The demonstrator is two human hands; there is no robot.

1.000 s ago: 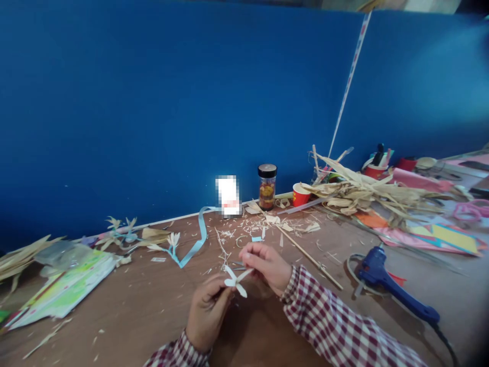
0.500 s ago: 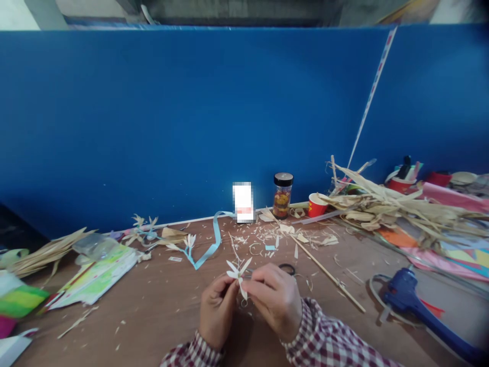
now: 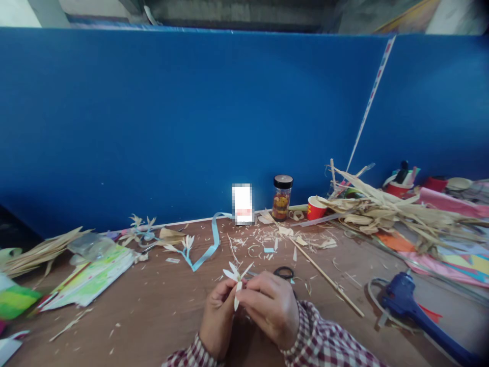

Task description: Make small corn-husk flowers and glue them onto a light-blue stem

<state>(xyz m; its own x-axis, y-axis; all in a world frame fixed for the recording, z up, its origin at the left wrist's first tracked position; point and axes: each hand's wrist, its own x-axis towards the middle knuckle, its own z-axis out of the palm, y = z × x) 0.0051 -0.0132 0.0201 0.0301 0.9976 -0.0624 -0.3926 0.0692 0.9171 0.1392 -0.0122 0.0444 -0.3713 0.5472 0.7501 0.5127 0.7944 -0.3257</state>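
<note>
Both hands, left hand (image 3: 217, 316) and right hand (image 3: 270, 312), stay pinched on the husk flower (image 3: 237, 278) near the scissors (image 3: 283, 272); one petal now hangs downward.

1. The hands meet at the near edge of the bench (image 3: 153, 316), left hand (image 3: 217, 318) touching right hand (image 3: 269, 313), the flower (image 3: 237, 278) between them.
2. Scissors (image 3: 283, 272) lie just behind the right hand.
3. The jar (image 3: 281, 197) stands at the back wall, the cup (image 3: 315, 208) to its right.
4. The husks (image 3: 385, 211) lie right of the cup.
5. The glue gun (image 3: 405, 300) lies at the near right.
6. The ribbon (image 3: 208, 250) lies behind the left hand.
</note>
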